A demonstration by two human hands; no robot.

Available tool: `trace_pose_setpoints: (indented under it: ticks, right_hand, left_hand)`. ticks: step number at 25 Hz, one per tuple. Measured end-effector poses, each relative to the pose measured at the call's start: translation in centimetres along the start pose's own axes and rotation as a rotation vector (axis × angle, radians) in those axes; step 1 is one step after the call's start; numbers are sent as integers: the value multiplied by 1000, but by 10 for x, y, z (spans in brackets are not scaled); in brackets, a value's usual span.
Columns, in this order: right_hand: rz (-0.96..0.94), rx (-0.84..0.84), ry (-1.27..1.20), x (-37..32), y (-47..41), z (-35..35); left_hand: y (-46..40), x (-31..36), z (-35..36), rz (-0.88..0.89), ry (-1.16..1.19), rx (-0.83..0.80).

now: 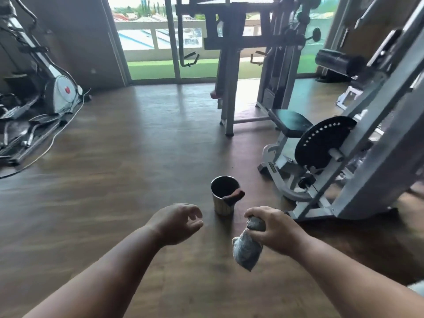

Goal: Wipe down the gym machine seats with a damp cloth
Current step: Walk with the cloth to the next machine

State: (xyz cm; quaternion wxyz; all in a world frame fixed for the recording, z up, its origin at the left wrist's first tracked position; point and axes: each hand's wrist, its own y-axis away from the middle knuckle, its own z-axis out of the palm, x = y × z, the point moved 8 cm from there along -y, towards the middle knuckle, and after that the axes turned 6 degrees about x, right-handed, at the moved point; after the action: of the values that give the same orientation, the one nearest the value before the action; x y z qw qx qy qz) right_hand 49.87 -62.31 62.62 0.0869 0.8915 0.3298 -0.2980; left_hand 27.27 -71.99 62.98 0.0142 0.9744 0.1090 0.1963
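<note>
From the head camera, a metal bucket (222, 197) stands on the wooden floor (137, 145), with a dark rag (234, 195) draped over its rim. Just in front of the bucket and to its right, the right hand (273, 229) grips a bunched grey cloth (246, 246), fingers curled tightly round it, the loose end hanging below the fist. In front of the bucket and to its left, the left hand (177, 222) hovers, fingers loosely curled and holding nothing. Beyond the bucket to the right stands a gym machine (321, 157), its black seat (290, 122) farther back.
</note>
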Motion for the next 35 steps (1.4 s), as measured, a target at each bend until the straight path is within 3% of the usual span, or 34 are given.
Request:
trace_pose_setpoints:
  ticks: [6, 19, 28, 35]
  right_hand:
    - [-60, -5, -11, -13, -201, -7]
    - [-14, -8, -23, -88, -569, 95]
    - [43, -50, -61, -55, -794, 104]
    - [-10, -101, 9, -15, -1007, 65]
  left_hand:
    - [-143, -71, -51, -73, 34, 46]
    - [-425, -323, -180, -11, -48, -22]
    - [-641, -398, -221, 28, -69, -18]
    - [-845, -427, -253, -40, -33, 16]
